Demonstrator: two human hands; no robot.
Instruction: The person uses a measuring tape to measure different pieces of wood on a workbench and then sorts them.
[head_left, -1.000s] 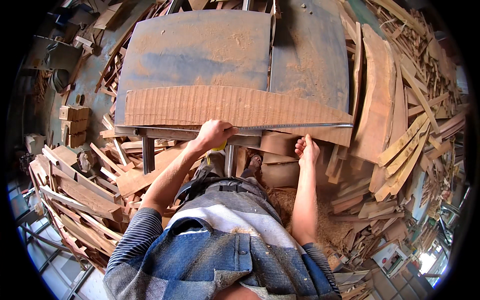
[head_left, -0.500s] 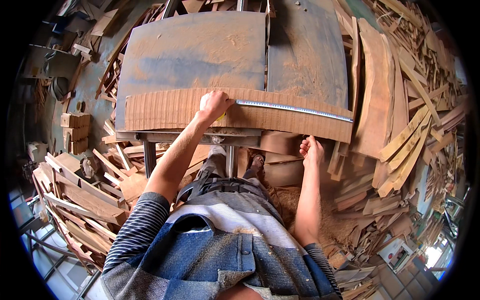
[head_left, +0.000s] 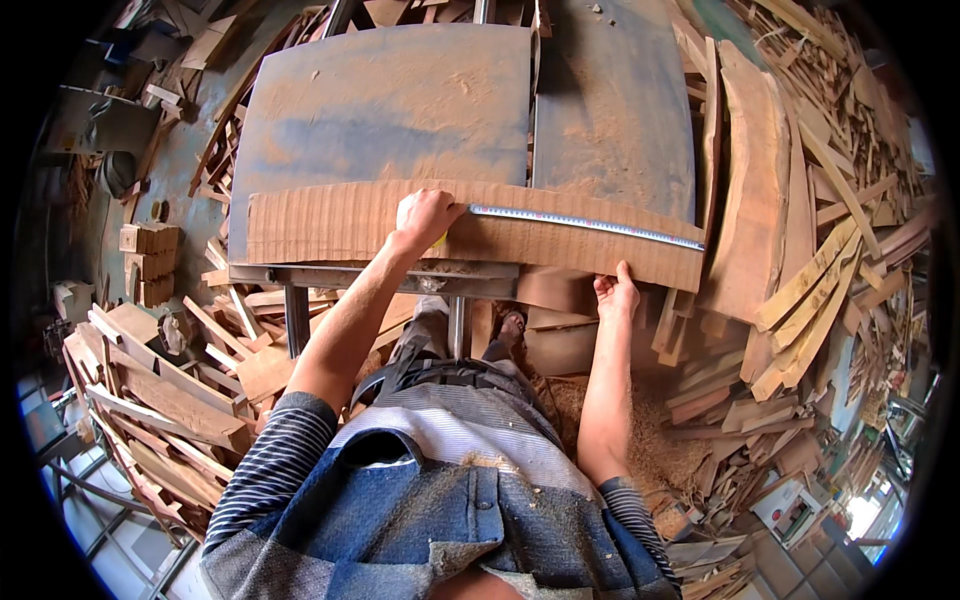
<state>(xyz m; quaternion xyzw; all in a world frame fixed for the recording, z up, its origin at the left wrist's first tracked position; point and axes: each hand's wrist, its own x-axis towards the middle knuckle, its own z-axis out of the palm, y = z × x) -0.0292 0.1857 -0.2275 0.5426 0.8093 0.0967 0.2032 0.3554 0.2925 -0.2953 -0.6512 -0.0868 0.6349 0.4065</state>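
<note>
A wide brown wooden board (head_left: 340, 222) lies across the near end of the sawdust-covered metal machine table (head_left: 400, 100). My left hand (head_left: 426, 218) is closed around a tape measure, whose yellow case shows a little beneath the fingers. From it the pale tape blade (head_left: 580, 222) runs along the board to its right end. At the board's near edge, toward the right, is my right hand (head_left: 616, 292). Its fingers are curled and one fingertip touches the edge. Whether something small sits in those fingers is hidden.
Large rough planks (head_left: 750, 170) lean along the table's right side. Piled offcuts (head_left: 160, 390) lie at the left, and thin strips (head_left: 825, 300) heap up at the right. Small stacked blocks (head_left: 150, 262) stand at the far left. Sawdust (head_left: 660, 430) covers the floor by my right arm.
My right hand has moved up and slightly left, from just below the board to its near edge. The left hand still holds the tape measure, nearly unmoved.
</note>
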